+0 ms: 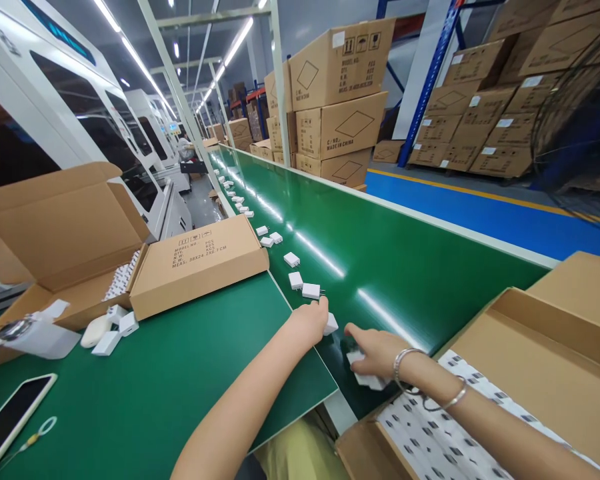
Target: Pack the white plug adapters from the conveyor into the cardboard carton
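My left hand (309, 321) is over the near edge of the green conveyor belt (330, 220), its fingers curled against a white plug-in charger (331, 325). The fingertips on its far side are partly hidden. Just beyond it lies another white charger (311, 291) with its metal prongs showing. To the right, my right hand (377, 352) is closed over several white charger blocks (367, 377), with the thumb across them and the index finger stretched forward. Below my right forearm, an open carton (510, 333) holds rows of white chargers (440, 433), prongs upward.
More chargers (291, 259) trail along the belt's left side. On the green side table (190, 373) are a closed carton (200, 263), an open carton (65, 233), loose white blocks (107, 343) and a phone (13, 417). Stacked boxes (340, 127) stand beyond the belt.
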Demonstrator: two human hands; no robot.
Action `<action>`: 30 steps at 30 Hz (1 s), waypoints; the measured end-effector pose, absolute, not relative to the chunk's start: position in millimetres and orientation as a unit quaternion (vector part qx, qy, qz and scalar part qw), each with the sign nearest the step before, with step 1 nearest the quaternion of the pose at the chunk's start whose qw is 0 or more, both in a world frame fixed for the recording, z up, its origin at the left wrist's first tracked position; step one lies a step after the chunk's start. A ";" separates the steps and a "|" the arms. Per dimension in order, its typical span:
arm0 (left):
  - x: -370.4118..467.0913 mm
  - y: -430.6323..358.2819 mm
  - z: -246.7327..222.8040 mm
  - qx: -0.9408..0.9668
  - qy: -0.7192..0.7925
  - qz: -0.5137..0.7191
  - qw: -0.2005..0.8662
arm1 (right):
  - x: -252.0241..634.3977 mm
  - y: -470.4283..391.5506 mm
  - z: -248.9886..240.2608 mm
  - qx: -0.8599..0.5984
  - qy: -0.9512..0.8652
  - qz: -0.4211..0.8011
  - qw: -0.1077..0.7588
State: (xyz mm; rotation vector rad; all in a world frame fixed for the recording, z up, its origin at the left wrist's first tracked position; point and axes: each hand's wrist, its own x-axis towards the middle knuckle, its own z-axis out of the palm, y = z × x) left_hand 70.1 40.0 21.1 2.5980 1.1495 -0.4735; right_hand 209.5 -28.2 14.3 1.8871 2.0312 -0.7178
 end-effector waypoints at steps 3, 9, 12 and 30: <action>75.7 37.5 21.5 0.892 0.401 -0.159 0.135 | 224.6 -19.4 20.9 0.639 0.736 -0.211 0.081; 94.7 20.5 9.7 0.903 0.383 -0.126 0.151 | 251.4 -11.3 3.3 0.608 0.764 -0.217 0.028; 98.6 8.9 2.8 0.900 0.389 -0.107 0.166 | 261.7 -17.6 -6.7 0.595 0.770 -0.230 0.008; 83.8 -7.4 7.8 0.865 0.442 -0.098 0.218 | 234.8 -30.4 -18.3 0.600 0.771 -0.213 0.026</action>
